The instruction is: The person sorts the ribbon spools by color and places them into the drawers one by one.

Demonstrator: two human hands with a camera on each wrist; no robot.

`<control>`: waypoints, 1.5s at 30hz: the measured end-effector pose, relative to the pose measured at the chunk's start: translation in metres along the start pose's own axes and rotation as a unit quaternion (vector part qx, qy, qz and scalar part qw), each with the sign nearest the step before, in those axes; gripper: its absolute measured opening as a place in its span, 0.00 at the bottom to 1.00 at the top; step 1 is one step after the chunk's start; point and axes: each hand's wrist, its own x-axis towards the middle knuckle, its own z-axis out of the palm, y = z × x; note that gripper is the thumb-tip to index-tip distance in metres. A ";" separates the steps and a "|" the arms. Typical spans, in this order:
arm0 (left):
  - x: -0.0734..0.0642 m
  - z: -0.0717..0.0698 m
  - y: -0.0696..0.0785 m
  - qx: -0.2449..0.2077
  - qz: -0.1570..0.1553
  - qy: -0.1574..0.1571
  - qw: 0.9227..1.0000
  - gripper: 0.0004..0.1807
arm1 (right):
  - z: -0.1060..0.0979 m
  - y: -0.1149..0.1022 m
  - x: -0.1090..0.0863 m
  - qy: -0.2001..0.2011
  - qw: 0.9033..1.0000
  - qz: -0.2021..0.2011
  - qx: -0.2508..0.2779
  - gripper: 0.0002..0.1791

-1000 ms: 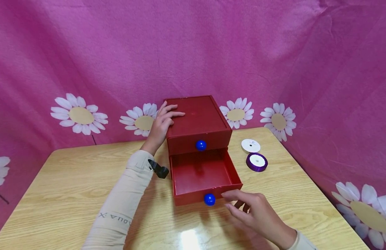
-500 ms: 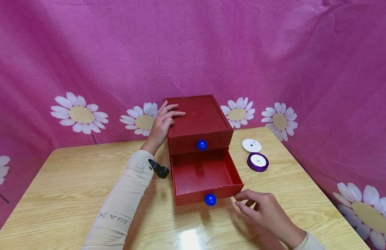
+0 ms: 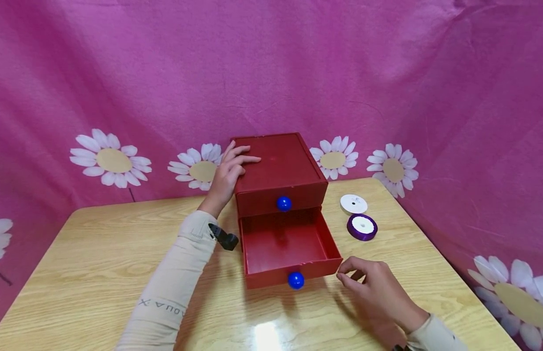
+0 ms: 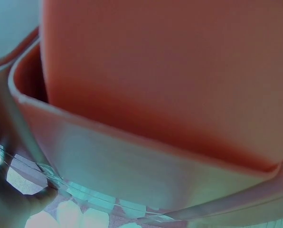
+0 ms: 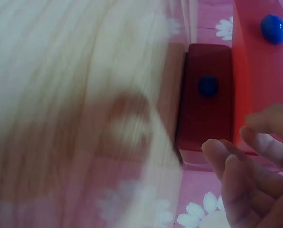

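A red two-drawer box (image 3: 275, 165) stands toward the back of the table. Its upper drawer (image 3: 258, 204) is closed, while the lower drawer (image 3: 280, 243) is pulled out with a bare red inside; each has a blue knob (image 3: 295, 280). My left hand (image 3: 224, 180) rests on the box's top left edge, fingers spread over the lid; part of it shows dark in the left wrist view's lower corner. Beside the front right corner of the lower drawer is my right hand (image 3: 378, 287), fingers loosely bent and holding nothing. The right wrist view shows its fingertips (image 5: 212, 149) apart.
To the right of the box lie a white spool (image 3: 353, 204) and a purple ribbon roll (image 3: 362, 227), edges close together. A pink flowered cloth (image 3: 271, 68) hangs behind the wooden table (image 3: 122, 253) and along its right side.
My right hand has moved right from near the lower knob, along the drawer front, to just past its corner. The left hand and the drawers have stayed in place.
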 end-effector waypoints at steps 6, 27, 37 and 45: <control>-0.002 -0.005 0.000 0.003 -0.003 0.003 1.000 0.24 | -0.004 0.004 0.010 0.001 1.000 -0.001 -0.016 0.06; 0.004 0.015 0.003 -0.013 0.007 -0.003 1.000 0.23 | -0.036 0.048 0.032 0.081 0.990 0.014 -0.117 0.17; -0.007 0.012 0.021 -0.027 -0.007 -0.017 0.999 0.21 | -0.035 0.071 0.041 0.050 0.989 0.084 -0.114 0.29; -0.008 0.012 0.030 -0.018 -0.005 -0.015 1.000 0.21 | -0.037 0.086 0.054 0.044 0.991 0.079 -0.101 0.31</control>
